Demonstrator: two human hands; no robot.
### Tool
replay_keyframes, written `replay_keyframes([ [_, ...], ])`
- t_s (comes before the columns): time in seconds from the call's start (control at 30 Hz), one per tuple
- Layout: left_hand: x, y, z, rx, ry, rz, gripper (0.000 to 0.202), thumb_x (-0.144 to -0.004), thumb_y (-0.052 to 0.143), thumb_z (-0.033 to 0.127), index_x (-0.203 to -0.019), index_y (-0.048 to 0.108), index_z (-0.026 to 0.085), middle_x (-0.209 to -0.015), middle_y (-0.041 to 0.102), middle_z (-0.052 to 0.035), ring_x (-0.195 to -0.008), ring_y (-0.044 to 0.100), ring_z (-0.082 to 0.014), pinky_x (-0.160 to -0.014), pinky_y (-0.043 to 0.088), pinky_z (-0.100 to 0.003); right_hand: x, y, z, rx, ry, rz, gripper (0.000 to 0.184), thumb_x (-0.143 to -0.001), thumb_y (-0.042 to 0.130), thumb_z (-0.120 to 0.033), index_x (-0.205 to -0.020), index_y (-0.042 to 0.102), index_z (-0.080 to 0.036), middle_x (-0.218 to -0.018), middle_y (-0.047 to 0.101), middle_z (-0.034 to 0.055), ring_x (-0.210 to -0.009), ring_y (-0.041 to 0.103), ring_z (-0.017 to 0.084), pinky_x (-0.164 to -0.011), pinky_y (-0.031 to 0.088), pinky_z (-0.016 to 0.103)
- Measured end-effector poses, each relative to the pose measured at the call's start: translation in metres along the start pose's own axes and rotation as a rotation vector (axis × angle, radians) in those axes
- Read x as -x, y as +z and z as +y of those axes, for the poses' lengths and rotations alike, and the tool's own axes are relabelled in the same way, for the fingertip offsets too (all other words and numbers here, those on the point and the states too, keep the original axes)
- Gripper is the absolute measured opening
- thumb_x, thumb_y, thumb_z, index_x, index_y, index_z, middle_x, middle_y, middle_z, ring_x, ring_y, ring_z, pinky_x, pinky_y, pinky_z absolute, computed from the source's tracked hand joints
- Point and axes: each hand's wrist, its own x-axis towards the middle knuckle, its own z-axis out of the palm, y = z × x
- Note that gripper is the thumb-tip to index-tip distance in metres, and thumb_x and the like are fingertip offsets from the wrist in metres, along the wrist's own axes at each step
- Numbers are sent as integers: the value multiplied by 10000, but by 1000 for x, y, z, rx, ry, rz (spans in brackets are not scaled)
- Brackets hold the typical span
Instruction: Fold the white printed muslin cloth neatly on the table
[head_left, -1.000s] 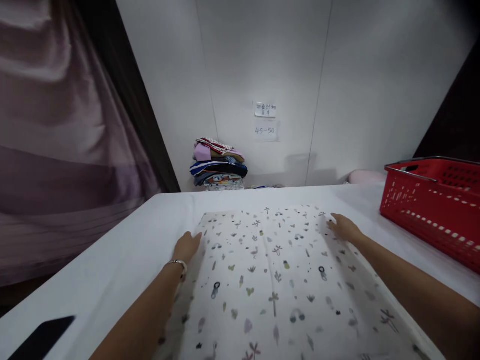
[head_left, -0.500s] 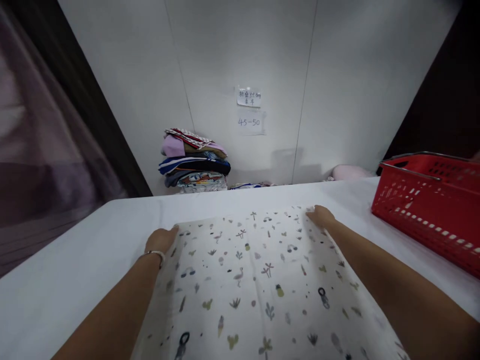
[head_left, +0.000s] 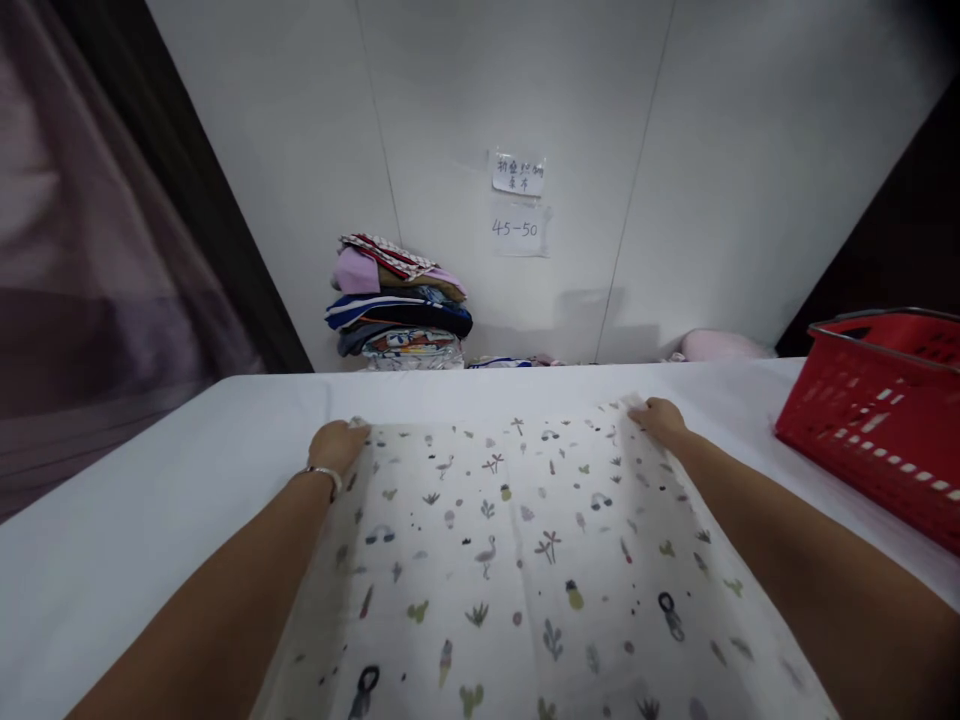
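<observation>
A white cloth (head_left: 517, 560) printed with small plants and birds lies spread flat on a white table (head_left: 150, 480). My left hand (head_left: 337, 445), with a bracelet at the wrist, is closed on the cloth's far left corner. At the far right corner, my right hand (head_left: 658, 420) is closed on the cloth in the same way. Both forearms stretch forward along the cloth's two side edges.
A red plastic basket (head_left: 877, 430) stands on the table at the right. A pile of folded clothes (head_left: 401, 320) sits against the white wall beyond the table, with paper notes (head_left: 517, 200) stuck above. A curtain (head_left: 90, 260) hangs at the left.
Both hands went from lying flat near the far edge of the cloth to closing on its two far corners. The view has moved closer over the table.
</observation>
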Motion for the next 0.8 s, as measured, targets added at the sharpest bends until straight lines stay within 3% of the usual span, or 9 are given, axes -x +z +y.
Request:
replay_keyframes([
  [0.2, -14, -8, 27, -17, -22, 120, 429, -784, 457, 379, -1021, 600, 51, -1114, 604, -231, -1042, 555, -346, -796, 445, -400, -24, -7, -20, -10, 27, 79, 323, -826, 480, -396, -948, 609, -126, -932, 652, 120, -866, 596, 225, -639, 412, 265],
  [0.33, -24, 7, 32, -21, -52, 66, 490, -792, 463, 407, -1102, 554, 39, -1144, 592, -232, -1059, 549, -339, -813, 439, -389, -34, 8, -30, 35, 77, 53, 356, -822, 504, -392, -1008, 599, -103, -1014, 625, 165, -946, 586, 266, -690, 438, 305],
  [0.43, -16, 22, 27, -21, -64, 35, 613, -795, 470, 464, -1223, 463, 26, -1178, 573, -230, -1076, 546, -326, -844, 432, -376, -29, 17, -25, 81, 74, 7, 465, -799, 546, -430, -1108, 555, -83, -1100, 588, 204, -1003, 571, 306, -737, 453, 357],
  [0.6, 27, 27, 10, -133, 150, 74, 665, -812, 447, 467, -1337, 356, 69, -1358, 427, -197, -1213, 440, -299, -945, 379, -362, 2, 9, 4, 161, 45, -52, 663, -840, 376, -571, -1300, 397, -94, -1186, 555, 220, -1046, 552, 347, -766, 462, 422],
  [0.7, 69, 20, -6, -271, 260, 16, 605, -850, 386, 439, -1352, 357, 102, -1460, 280, -169, -1313, 305, -292, -1027, 295, -414, 39, 1, 29, 181, -34, -60, 710, -837, 327, -609, -1345, 353, -114, -1168, 574, 215, -1018, 573, 351, -763, 463, 440],
  [0.8, 118, 10, -27, -351, 366, -26, 536, -880, 328, 401, -1353, 380, 153, -1485, 242, -133, -1360, 209, -277, -1072, 190, -483, 83, -3, 59, 196, -81, -48, 753, -832, 297, -637, -1388, 300, -130, -1149, 592, 207, -998, 589, 346, -766, 463, 444],
])
